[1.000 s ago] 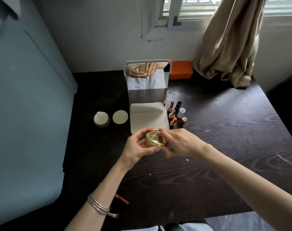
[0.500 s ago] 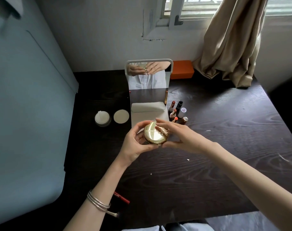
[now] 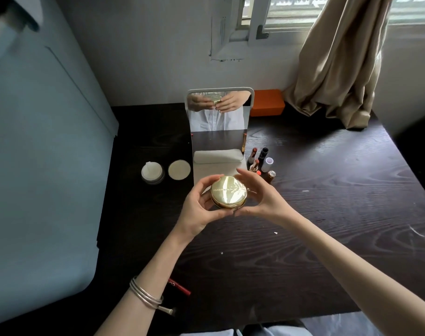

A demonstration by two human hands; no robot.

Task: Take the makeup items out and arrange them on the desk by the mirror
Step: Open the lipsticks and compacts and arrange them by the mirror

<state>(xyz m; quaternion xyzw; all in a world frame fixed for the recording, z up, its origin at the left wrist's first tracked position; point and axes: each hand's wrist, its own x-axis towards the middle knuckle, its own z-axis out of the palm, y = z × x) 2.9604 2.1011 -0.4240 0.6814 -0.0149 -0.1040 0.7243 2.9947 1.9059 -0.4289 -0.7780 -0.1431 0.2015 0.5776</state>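
Gold compact [image 3: 229, 191] mid-frame, cradled by left hand [image 3: 199, 206] and right hand [image 3: 262, 195] | keep level | set beside mirror [image 3: 218, 112], clear of lipsticks [image 3: 261, 161]

Your hands, left [image 3: 198, 209] and right [image 3: 262, 197], hold the compact [image 3: 229, 192] above the surface [image 3: 327, 214], in front of the mirror [image 3: 218, 117]. Left of the mirror sit a jar [image 3: 152, 172] and its lid [image 3: 179, 169]; right of it stand the lipsticks [image 3: 260, 161]. A box [image 3: 267, 103] lies behind them.
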